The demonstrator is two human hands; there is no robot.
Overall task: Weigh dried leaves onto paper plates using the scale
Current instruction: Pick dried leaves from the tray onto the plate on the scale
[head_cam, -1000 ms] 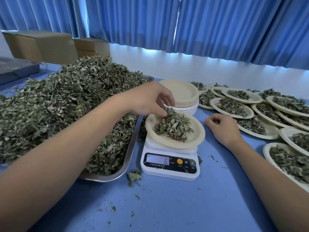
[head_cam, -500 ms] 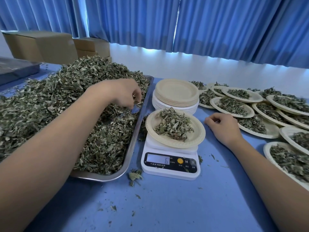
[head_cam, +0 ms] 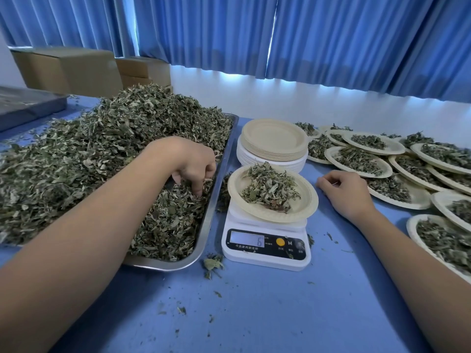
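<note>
One paper plate (head_cam: 307,200) is sitting on the scale (head_cam: 265,253) at centre frame, carrying a small heap of dried leaves (head_cam: 267,187); the display is showing 6. Left hand (head_cam: 190,163) is reaching into the metal tray (head_cam: 216,189) just left of the scale, fingers curled down and pinching into the loose leaves (head_cam: 89,154) near the tray's right rim. Those leaves are piling high over most of the left half of the frame. Right hand (head_cam: 344,192) is resting on the blue table (head_cam: 254,314) just right of the plate, apart from it, fingers loosely curled and gripping nothing. Stack of empty plates (head_cam: 274,138) is standing right behind the scale. Filled plates (head_cam: 356,159) are overlapping each other across the right side. Leaf crumbs (head_cam: 212,264) are lying on the table at lower centre. Cardboard boxes (head_cam: 68,70) are sitting upper left; blue curtains (head_cam: 305,34) are hanging across the top.
</note>
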